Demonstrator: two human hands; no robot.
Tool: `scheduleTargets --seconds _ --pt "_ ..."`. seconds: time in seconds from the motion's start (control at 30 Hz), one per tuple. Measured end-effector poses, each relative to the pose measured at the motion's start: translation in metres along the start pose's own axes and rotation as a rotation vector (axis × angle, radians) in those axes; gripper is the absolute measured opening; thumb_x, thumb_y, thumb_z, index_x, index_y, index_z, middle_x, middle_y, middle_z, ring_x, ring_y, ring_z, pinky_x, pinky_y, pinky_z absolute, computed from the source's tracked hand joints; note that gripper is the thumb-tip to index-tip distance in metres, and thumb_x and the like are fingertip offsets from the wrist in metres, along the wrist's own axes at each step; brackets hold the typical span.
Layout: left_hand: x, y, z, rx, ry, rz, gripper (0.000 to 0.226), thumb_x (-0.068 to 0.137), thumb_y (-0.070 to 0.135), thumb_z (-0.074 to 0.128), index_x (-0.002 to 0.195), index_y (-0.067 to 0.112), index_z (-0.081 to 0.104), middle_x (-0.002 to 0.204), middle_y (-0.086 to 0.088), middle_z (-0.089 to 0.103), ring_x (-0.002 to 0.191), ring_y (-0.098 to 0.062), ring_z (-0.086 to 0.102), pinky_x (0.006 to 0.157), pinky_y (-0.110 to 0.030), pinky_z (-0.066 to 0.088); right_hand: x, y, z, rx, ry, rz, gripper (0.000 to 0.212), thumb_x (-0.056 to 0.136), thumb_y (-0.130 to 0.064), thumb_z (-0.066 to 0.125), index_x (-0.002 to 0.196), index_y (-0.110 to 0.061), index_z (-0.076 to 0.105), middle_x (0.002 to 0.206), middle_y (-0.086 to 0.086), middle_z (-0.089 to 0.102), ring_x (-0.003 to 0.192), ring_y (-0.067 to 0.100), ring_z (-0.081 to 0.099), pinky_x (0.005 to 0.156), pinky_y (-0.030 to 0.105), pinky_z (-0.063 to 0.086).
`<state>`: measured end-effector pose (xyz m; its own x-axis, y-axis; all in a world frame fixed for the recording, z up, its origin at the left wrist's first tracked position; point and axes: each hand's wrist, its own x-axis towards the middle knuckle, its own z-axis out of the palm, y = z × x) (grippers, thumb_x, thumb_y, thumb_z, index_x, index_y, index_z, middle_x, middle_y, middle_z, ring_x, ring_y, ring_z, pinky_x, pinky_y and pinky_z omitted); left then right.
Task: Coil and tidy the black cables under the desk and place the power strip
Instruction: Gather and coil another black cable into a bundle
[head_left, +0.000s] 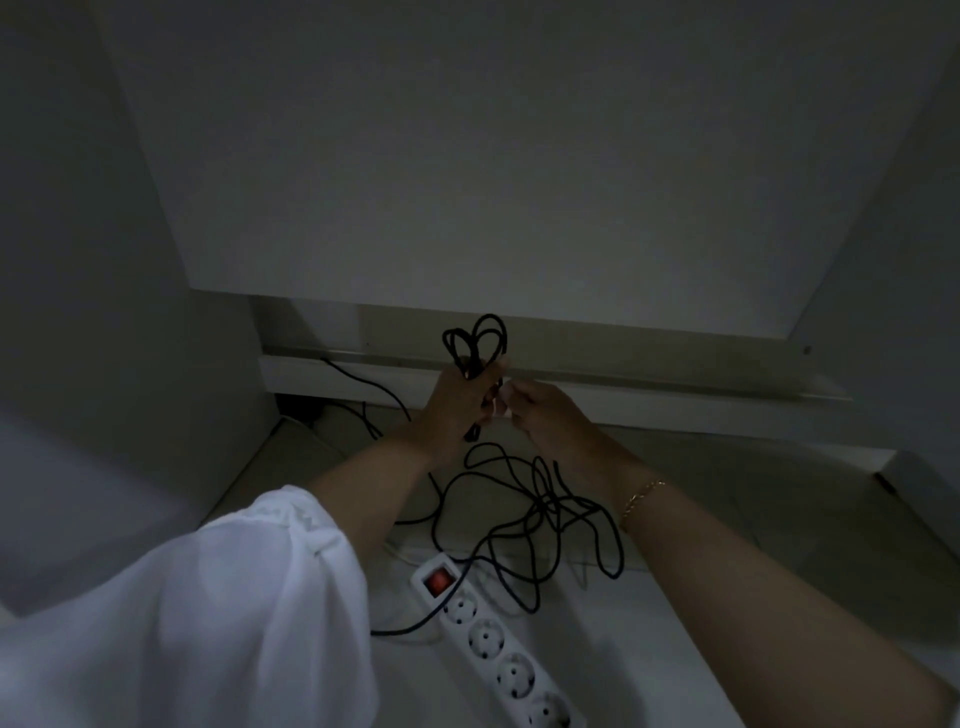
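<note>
Hands are meeting near the back of the floor (597, 649). The left hand (457, 400) is gripping the coiled black cable (475, 338), whose loops are sticking up above the fist. The right hand (540, 410) is pinching a small white piece (501, 410) just beside it. A white sleeve (208, 597) is covering the left arm. Loose black cable (530, 509) is lying tangled below the hands, trailing over the power strip (493, 639) near the floor's front edge, where a red switch (438, 580) is showing.

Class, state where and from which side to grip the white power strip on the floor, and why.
Pinch the power strip across its long sides mid-body, from above: it lies flat, sockets up, long and narrow, and a black cable crosses near its switch.
</note>
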<state>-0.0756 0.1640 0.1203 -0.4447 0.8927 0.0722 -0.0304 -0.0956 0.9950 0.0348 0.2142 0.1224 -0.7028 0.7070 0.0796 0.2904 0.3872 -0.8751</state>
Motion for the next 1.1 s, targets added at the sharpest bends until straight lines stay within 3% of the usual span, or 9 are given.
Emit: scheduleTargets --seconds 0.1,0.2,0.3,0.47,0.67,0.77,0.83,0.97,1.1 --pt "-0.001 -0.002 -0.002 0.035 -0.04 0.004 0.041 0.095 0.026 0.054 0.058 0.01 0.047 0.039 0.007 0.048 0.034 -0.005 0.042 0.039 -0.016 0.032 -0.003 -0.001 -0.001 -0.101 -0.021 -0.011 0.026 0.101 -0.025 0.036 0.087 -0.011 0.053 0.077 -0.003 0.052 0.063 0.003 0.042 0.059 0.014 0.036" --pt "-0.001 -0.006 -0.003 0.023 -0.086 0.015 0.036 0.094 0.018 0.056 0.06 0.009 0.05 0.041 0.005 0.049 0.034 -0.006 0.042 0.039 -0.016 0.032 -0.007 -0.002 0.0 -0.122 -0.042 -0.01 0.024 0.101 -0.023 0.036 0.092 -0.012 0.056 0.076 -0.008 0.052 0.065 0.002 0.044 0.059 0.009 0.034" --pt "0.0 -0.008 -0.004 -0.019 -0.045 0.017 0.033 0.094 0.007 0.053 0.061 0.009 0.048 0.041 0.002 0.046 0.033 -0.006 0.04 0.039 -0.017 0.036 -0.009 -0.003 0.001 -0.122 -0.067 0.016 0.036 0.101 -0.026 0.037 0.1 0.0 0.062 0.076 0.0 0.052 0.067 0.01 0.045 0.057 0.017 0.033" --pt "0.005 -0.014 -0.008 -0.047 0.143 -0.03 0.033 0.095 0.005 0.049 0.063 0.009 0.051 0.051 -0.005 0.051 0.041 -0.014 0.05 0.04 -0.019 0.041 -0.006 -0.012 0.006 -0.111 -0.216 0.081 0.021 0.097 -0.02 0.045 0.081 -0.007 0.051 0.059 0.002 0.049 0.044 0.005 0.043 0.041 0.011 0.034" --pt "0.007 -0.008 -0.013 -0.416 0.098 -0.101 0.028 0.1 0.007 0.04 0.073 0.01 0.048 0.046 0.002 0.051 0.035 -0.009 0.048 0.043 -0.019 0.048 -0.009 -0.012 -0.007 -0.17 -0.487 0.222 0.027 0.099 -0.017 0.041 0.08 -0.006 0.056 0.053 -0.001 0.059 0.046 0.004 0.056 0.047 0.011 0.045" --pt "0.004 -0.005 -0.014 -0.338 0.0 -0.195 0.021 0.101 0.012 0.039 0.082 0.015 0.047 0.054 0.002 0.046 0.03 -0.005 0.037 0.035 -0.014 0.035 -0.015 -0.012 -0.013 -0.092 -0.498 0.251 0.031 0.098 -0.024 0.045 0.074 -0.012 0.06 0.055 -0.002 0.057 0.054 0.008 0.056 0.057 0.017 0.046" --pt "0.004 -0.005 -0.013 -0.273 -0.079 -0.22 0.022 0.1 0.016 0.042 0.079 0.016 0.046 0.049 0.006 0.045 0.031 -0.005 0.032 0.035 -0.014 0.029 -0.019 -0.012 -0.018 0.025 -0.477 0.301 0.025 0.093 -0.023 0.054 0.073 -0.012 0.061 0.052 -0.003 0.051 0.049 0.009 0.048 0.055 0.018 0.042" --pt "0.001 -0.008 -0.009 0.015 -0.175 -0.173 0.025 0.098 0.021 0.048 0.074 0.016 0.044 0.043 0.008 0.043 0.031 -0.004 0.032 0.037 -0.014 0.028 -0.02 -0.012 -0.03 0.01 -0.42 0.267 0.025 0.085 -0.015 0.065 0.06 -0.016 0.06 0.057 -0.002 0.046 0.052 0.008 0.039 0.051 0.018 0.031" --pt "-0.002 -0.015 -0.006 0.308 -0.277 -0.11 0.023 0.097 0.016 0.049 0.075 0.008 0.048 0.055 0.0 0.045 0.045 -0.01 0.037 0.046 -0.02 0.029 -0.016 -0.015 -0.033 -0.029 -0.391 0.174 0.015 0.083 -0.009 0.066 0.068 -0.014 0.064 0.063 0.002 0.05 0.058 0.01 0.042 0.056 0.02 0.033"
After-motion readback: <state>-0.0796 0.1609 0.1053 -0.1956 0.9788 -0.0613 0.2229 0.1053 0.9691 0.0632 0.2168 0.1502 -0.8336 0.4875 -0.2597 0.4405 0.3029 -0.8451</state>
